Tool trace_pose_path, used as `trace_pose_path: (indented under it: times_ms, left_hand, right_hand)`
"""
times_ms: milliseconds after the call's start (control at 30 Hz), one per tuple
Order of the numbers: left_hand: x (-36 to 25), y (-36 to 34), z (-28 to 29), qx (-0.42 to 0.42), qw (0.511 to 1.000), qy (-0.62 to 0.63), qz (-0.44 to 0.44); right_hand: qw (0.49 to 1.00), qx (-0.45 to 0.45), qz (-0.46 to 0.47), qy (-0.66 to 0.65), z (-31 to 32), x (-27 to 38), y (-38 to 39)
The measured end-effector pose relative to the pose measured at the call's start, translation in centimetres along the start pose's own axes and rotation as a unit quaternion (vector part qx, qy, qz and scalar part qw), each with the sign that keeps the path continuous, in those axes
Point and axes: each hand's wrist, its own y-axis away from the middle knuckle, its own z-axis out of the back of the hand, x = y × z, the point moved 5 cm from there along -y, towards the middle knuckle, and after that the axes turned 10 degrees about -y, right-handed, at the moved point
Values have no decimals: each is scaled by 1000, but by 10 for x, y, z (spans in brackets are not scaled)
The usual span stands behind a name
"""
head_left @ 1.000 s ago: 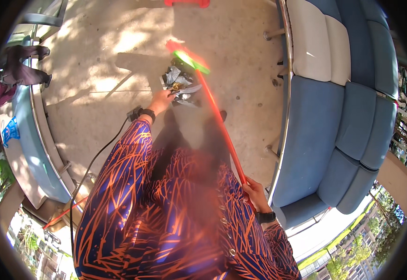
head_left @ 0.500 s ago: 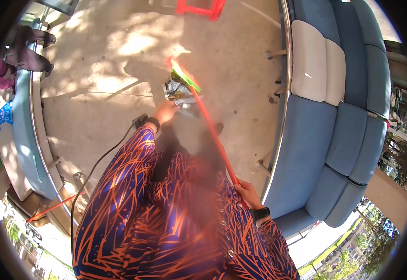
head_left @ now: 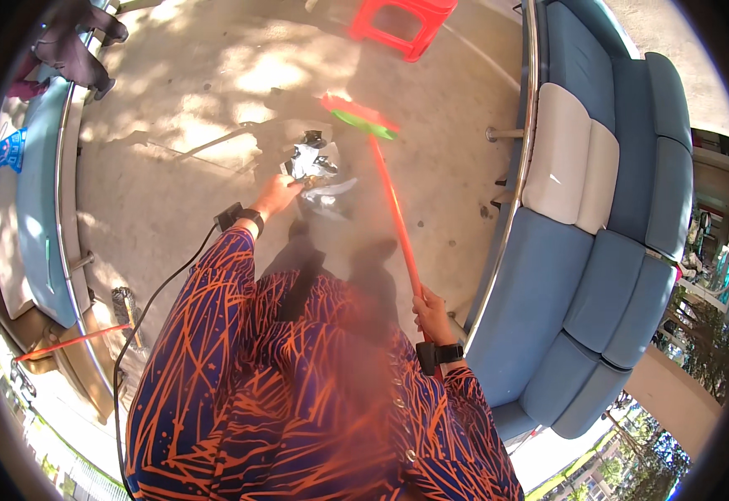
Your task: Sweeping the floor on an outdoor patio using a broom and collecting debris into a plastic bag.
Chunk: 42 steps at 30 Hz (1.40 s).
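My left hand (head_left: 276, 194) reaches down to a small pile of crumpled silvery litter (head_left: 312, 169) on the concrete floor and grips a piece at its left edge. My right hand (head_left: 432, 315) is closed around the red handle of a broom (head_left: 393, 207). The broom's green and red head (head_left: 359, 116) rests on the floor just beyond the litter. Both forearms wear sleeves patterned in blue and orange, and each wrist carries a black band.
A long blue bench with a white cushion (head_left: 607, 209) runs along the right. A red plastic stool (head_left: 403, 23) stands at the top. Another blue bench (head_left: 30, 192) lines the left, with a person's legs (head_left: 72, 42) at its far end. A black cable (head_left: 160, 292) trails down from my left wrist.
The broom head has swung right, away from the litter pile. My right hand has risen along the handle. The view has shifted, bringing the red stool further into the picture.
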Motion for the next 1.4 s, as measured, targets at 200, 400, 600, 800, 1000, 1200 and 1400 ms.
trace_pose_path:
  times_ms: [200,400,600,800,1000,1200,1400]
  left_hand:
    - [20,14,8,-12,999,20,29]
    - [51,11,25,5,998,-39,41]
    - [60,20,29,74,987,-109,88]
    - [77,20,20,76,987,-124,74]
    - [83,22,31,109,980,-135,95]
    - [87,25,29,112,977,-162,81]
    - [81,24,21,122,972,-183,84]
  right_hand:
    - [997,-22,25,71,-3,-24,-6]
    - [999,-31,31,-10,-29,-23,6]
    - [986,56,-117,-100,-44,21,56]
    - [977,28,-186,-101,-35,51,120]
    - [991,-29,-107,-80,-18,-6,73]
    - [995,-50,-91,-7,-14,-24,49]
    - [989,98,-37,-103,-54,-14,65]
